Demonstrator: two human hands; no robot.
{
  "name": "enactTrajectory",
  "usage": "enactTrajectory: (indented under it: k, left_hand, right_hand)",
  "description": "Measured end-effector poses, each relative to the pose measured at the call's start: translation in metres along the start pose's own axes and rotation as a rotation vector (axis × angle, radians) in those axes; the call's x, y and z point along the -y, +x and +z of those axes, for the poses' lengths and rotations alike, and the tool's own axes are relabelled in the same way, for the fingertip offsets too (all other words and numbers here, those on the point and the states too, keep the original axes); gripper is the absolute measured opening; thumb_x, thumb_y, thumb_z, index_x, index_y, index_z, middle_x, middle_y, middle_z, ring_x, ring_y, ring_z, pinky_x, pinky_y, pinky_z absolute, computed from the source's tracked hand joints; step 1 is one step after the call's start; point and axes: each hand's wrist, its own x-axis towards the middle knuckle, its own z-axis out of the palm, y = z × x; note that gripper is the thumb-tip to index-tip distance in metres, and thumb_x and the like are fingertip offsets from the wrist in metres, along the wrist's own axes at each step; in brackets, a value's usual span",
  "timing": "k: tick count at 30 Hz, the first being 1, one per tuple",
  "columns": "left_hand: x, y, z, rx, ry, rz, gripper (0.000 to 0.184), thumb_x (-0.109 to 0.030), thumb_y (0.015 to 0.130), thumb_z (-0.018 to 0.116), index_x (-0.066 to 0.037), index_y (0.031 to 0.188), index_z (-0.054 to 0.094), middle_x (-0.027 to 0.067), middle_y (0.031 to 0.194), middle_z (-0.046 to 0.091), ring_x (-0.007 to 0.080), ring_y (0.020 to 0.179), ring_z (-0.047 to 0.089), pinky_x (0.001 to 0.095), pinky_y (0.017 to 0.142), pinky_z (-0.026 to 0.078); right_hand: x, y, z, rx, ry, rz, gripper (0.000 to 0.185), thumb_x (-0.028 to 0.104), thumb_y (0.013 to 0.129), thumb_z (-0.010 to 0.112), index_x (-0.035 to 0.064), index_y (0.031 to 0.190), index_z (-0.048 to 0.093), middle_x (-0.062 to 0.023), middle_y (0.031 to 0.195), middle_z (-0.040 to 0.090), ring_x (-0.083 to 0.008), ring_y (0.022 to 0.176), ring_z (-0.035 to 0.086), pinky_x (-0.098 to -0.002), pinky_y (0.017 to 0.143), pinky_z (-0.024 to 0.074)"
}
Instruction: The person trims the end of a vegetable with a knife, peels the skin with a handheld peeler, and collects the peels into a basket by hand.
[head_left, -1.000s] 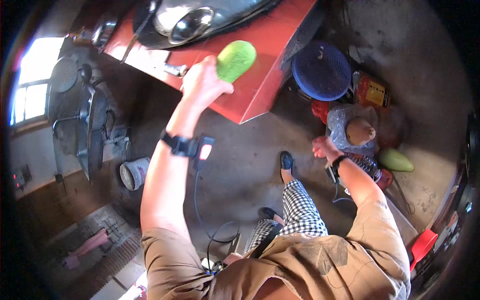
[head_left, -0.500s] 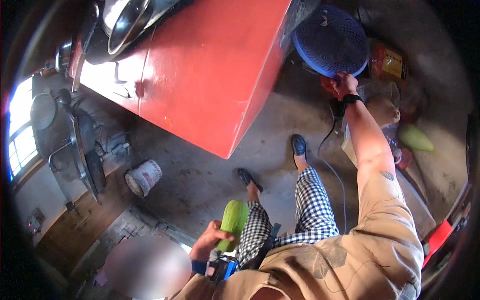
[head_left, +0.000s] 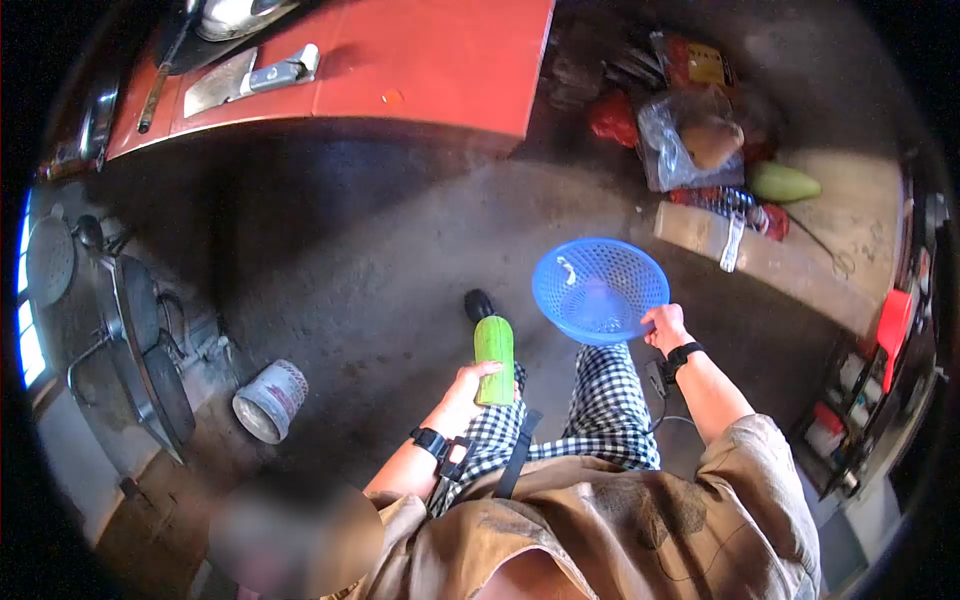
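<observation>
My left hand (head_left: 468, 386) is wrapped round the lower part of a long green gourd (head_left: 494, 345), which points away from me above my left leg. At the rim of a blue plastic colander (head_left: 600, 285), my right hand (head_left: 665, 328) is closed on the right edge. The colander hangs over the floor in front of my right leg, its mouth tilted toward me. A small pale scrap lies inside it, and otherwise I see only its holes and bottom.
A red counter (head_left: 420, 70) at the top left bears a cleaver (head_left: 250, 80). On the right, a low wooden board (head_left: 850, 220) holds a second green gourd (head_left: 785, 183) and plastic bags (head_left: 680, 135). A white bucket (head_left: 271, 400) stands on the floor at left.
My right hand has brought the colander from the far right back toward my body. The gourd in my left hand has moved slightly forward. My view has turned, showing the cleaver.
</observation>
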Motion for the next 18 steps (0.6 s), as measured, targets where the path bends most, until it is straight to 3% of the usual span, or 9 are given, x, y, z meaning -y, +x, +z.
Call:
enactTrajectory:
  k: [3,5,7,11,13,15,17,18]
  left_hand:
    - [0.013,-0.018,-0.021,0.007,0.211,-0.053,0.050,-0.025,0.084,0.065,0.012,0.115,0.053,0.0256,0.093,0.067,0.0351,0.076,0.069,0.0451,0.074,0.058]
    - [0.024,-0.017,-0.040,-0.057,0.226,-0.077,0.049,-0.023,0.084,0.065,0.014,0.115,0.053,0.0267,0.094,0.067,0.0362,0.078,0.070,0.0469,0.074,0.059]
    - [0.040,0.001,-0.070,-0.069,0.258,-0.112,0.048,-0.021,0.084,0.064,0.014,0.114,0.053,0.0271,0.094,0.067,0.0364,0.081,0.070,0.0475,0.075,0.060]
    - [0.051,0.019,-0.066,-0.167,0.386,-0.110,0.046,-0.018,0.084,0.063,0.015,0.114,0.053,0.0295,0.095,0.066,0.0387,0.082,0.070,0.0486,0.075,0.060]
    - [0.066,0.047,-0.070,-0.129,0.364,-0.130,0.048,-0.019,0.082,0.063,0.012,0.117,0.052,0.0278,0.094,0.066,0.0378,0.081,0.069,0.0476,0.076,0.059]
    - [0.080,0.072,-0.088,-0.107,0.276,-0.148,0.044,-0.017,0.081,0.062,0.010,0.115,0.054,0.0262,0.091,0.067,0.0364,0.078,0.069,0.0459,0.073,0.059]
    - [0.100,0.091,-0.085,-0.102,0.274,-0.184,0.057,-0.029,0.078,0.065,0.006,0.122,0.051,0.0255,0.096,0.066,0.0374,0.083,0.068,0.0465,0.078,0.057]
    - [0.111,0.096,-0.091,-0.117,0.274,-0.227,0.058,-0.030,0.079,0.066,0.005,0.122,0.051,0.0252,0.096,0.066,0.0375,0.083,0.068,0.0465,0.078,0.057]
  right_hand:
    - [-0.050,0.015,0.012,0.074,0.165,0.060,0.017,0.005,0.077,0.063,-0.0014,0.066,0.052,-0.0182,0.052,0.051,-0.0256,0.035,0.048,-0.0353,0.031,0.0293]
    - [-0.062,0.031,0.033,0.133,0.247,0.080,0.015,-0.007,0.073,0.062,-0.0011,0.064,0.051,-0.0155,0.058,0.050,-0.0284,0.037,0.047,-0.0402,0.033,0.0346]
    - [-0.079,0.053,0.059,0.092,0.306,0.029,0.016,-0.008,0.073,0.063,-0.0013,0.064,0.051,-0.0163,0.059,0.052,-0.0284,0.038,0.048,-0.0410,0.034,0.0349]
    - [-0.114,0.124,0.125,0.000,0.550,0.017,0.013,-0.008,0.074,0.063,-0.0030,0.068,0.053,-0.0174,0.060,0.055,-0.0279,0.039,0.049,-0.0432,0.035,0.0357]
    - [-0.138,0.171,0.144,0.102,0.587,-0.027,0.013,-0.002,0.077,0.066,-0.0032,0.069,0.055,-0.0161,0.062,0.056,-0.0266,0.046,0.054,-0.0427,0.040,0.0419]
    - [-0.166,0.177,0.167,0.217,0.528,-0.086,0.014,0.009,0.081,0.069,-0.0027,0.086,0.063,-0.0112,0.071,0.062,-0.0224,0.054,0.058,-0.0383,0.048,0.0488]
    - [-0.200,0.160,0.158,0.140,0.573,0.034,0.032,0.018,0.085,0.070,0.0012,0.111,0.063,-0.0049,0.081,0.066,-0.0181,0.061,0.059,-0.0309,0.055,0.0509]
    - [-0.232,0.153,0.132,0.253,0.508,0.042,0.036,0.018,0.085,0.070,0.0027,0.116,0.061,-0.0042,0.083,0.065,-0.0171,0.061,0.059,-0.0296,0.055,0.0501]
